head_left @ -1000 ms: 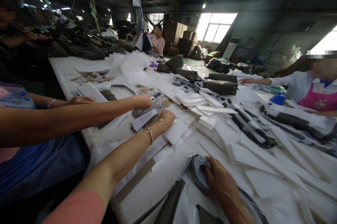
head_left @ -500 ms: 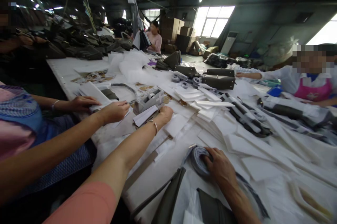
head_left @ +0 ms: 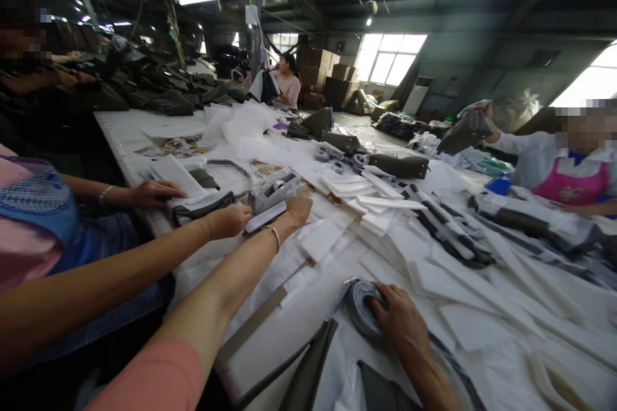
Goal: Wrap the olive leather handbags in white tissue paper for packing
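Note:
My left hand [head_left: 299, 206] reaches far across the table, its fingers curled beside the end of a grey tape dispenser [head_left: 276, 195]. What its fingertips hold, if anything, is hidden. Just below the dispenser is a white, dark-edged flat piece [head_left: 266, 217]. My right hand [head_left: 398, 314] grips a coiled strap in grey wrapping [head_left: 359, 308], thumb at the coil's centre and fingers over its outer side. A wrapped length runs from behind my right wrist toward the bottom edge. Dark olive bag pieces [head_left: 308, 369] lie close by.
A co-worker's hands [head_left: 231, 220] are left of my left hand, near a folded dark bag [head_left: 202, 205]. White foam sheets [head_left: 463, 276] cover the right side. Wrapped straps [head_left: 446, 231] lie beyond. Across the table, another person raises a dark bag [head_left: 465, 131].
The co-worker across the table has lifted a dark bag. The nearby co-worker's closer hand has moved right, toward the dispenser. My right hand stays on the coil. The view has tilted up slightly.

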{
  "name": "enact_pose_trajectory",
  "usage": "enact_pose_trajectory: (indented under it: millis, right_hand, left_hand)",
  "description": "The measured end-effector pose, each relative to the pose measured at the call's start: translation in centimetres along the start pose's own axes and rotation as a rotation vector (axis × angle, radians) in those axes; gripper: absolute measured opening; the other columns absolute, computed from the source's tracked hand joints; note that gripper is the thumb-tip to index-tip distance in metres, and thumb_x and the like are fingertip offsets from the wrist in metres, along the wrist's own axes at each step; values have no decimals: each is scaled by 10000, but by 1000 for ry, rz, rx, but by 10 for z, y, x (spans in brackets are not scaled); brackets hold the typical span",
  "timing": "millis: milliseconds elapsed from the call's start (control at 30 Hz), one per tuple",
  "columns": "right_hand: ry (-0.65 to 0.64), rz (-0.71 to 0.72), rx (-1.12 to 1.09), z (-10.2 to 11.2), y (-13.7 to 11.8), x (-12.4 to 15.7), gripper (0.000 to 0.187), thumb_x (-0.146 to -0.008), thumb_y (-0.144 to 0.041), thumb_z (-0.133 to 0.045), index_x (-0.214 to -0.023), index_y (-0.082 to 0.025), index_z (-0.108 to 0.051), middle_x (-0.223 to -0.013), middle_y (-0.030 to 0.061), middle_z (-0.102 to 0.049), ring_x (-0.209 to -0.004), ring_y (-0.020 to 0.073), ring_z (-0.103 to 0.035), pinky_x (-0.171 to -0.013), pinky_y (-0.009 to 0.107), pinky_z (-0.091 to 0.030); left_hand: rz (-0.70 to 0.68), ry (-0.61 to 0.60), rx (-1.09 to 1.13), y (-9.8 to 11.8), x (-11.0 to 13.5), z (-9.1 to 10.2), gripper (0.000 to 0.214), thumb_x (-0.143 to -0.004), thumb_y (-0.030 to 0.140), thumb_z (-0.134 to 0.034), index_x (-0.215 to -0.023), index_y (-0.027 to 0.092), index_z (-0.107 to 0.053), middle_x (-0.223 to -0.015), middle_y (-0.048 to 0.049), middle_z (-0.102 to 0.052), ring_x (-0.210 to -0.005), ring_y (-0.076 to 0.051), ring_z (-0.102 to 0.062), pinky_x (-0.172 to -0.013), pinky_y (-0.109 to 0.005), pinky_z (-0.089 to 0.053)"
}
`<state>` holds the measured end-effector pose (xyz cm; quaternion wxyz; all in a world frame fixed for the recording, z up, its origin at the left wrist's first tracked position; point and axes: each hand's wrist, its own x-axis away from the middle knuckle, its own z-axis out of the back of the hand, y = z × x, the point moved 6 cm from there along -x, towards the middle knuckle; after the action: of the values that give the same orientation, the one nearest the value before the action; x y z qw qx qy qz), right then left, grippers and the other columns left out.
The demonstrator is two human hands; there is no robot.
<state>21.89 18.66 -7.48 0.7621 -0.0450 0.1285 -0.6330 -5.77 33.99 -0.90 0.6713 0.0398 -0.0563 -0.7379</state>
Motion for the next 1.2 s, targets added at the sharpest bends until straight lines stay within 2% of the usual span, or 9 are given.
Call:
enact_pose_trajectory:
  millis: [267,433,567,667,767,833,933,1067,1200]
  right_hand:
    - [1,6,39,3,1,2,340,-928,-337,-494,-1187,-198,-665,-1082,95,-684,-1037,279,-597,-906,390,-457]
    - [21,6,48,6,0,3,355,-920,-370,-518,-1182,-192,-677,-1068,100,-689,-1018,291,-602,-891,400,-464]
    - [12,-22,48,8,0,3,348,-911,-380,-543,-1167,-194,-688,-1041,94,-689,-992,287,-610,-861,387,-466]
    - [4,-31,50,9,-1,2,342,-912,-387,-547,-1167,-207,-688,-1033,86,-687,-983,283,-611,-842,378,-464]
    - [-15,-39,64,10,-3,2,349,-917,-395,-546,-1177,-209,-686,-1040,87,-683,-995,284,-610,-842,370,-458]
    - [-30,-50,74,11,-5,3,358,-922,-397,-542,-1192,-207,-681,-1058,89,-681,-1006,281,-612,-846,362,-455]
    - [-44,-54,84,13,-8,4,369,-932,-388,-520,-1213,-203,-672,-1078,93,-680,-1010,273,-617,-848,350,-454]
    - [-91,5,87,13,-13,2,384,-933,-358,-483,-1218,-180,-669,-1085,117,-690,-1030,277,-628,-874,360,-460]
    - [-141,14,-17,17,-12,-2,437,-887,-384,-548,-1245,-156,-651,-1175,131,-699,-1077,283,-646,-934,373,-468]
  left_hand:
    - [-38,96,29,7,17,6,312,-937,341,-616,-1175,138,-603,-1195,-98,-619,-1081,-235,-611,-924,-454,-524]
    - [-120,131,136,15,45,23,379,-869,267,-679,-1214,140,-586,-1281,-123,-598,-1177,-247,-563,-904,-334,-484]
    - [-225,25,235,4,114,31,182,-884,361,-631,-951,202,-688,-928,6,-713,-844,-146,-648,-705,-220,-457]
    - [-252,-121,309,-12,186,14,173,-830,381,-691,-804,211,-691,-768,39,-695,-721,-131,-630,-621,-214,-407]
    - [-115,-144,216,-29,244,-9,166,-834,379,-703,-878,220,-687,-866,15,-707,-809,-165,-653,-667,-233,-434]
    - [-86,-135,100,-30,268,-22,215,-827,368,-726,-949,201,-671,-983,-28,-695,-919,-208,-656,-732,-261,-472]
    - [-94,-133,-9,-24,282,-34,214,-835,310,-727,-977,171,-649,-1055,-74,-663,-1003,-241,-637,-801,-296,-505]
    - [-100,-145,-18,-21,282,-38,147,-886,215,-638,-1024,162,-644,-1068,-108,-648,-1007,-238,-635,-859,-319,-515]
    - [-119,-166,-6,-18,280,-39,179,-896,112,-528,-998,149,-670,-1038,-133,-663,-972,-230,-655,-846,-316,-522]
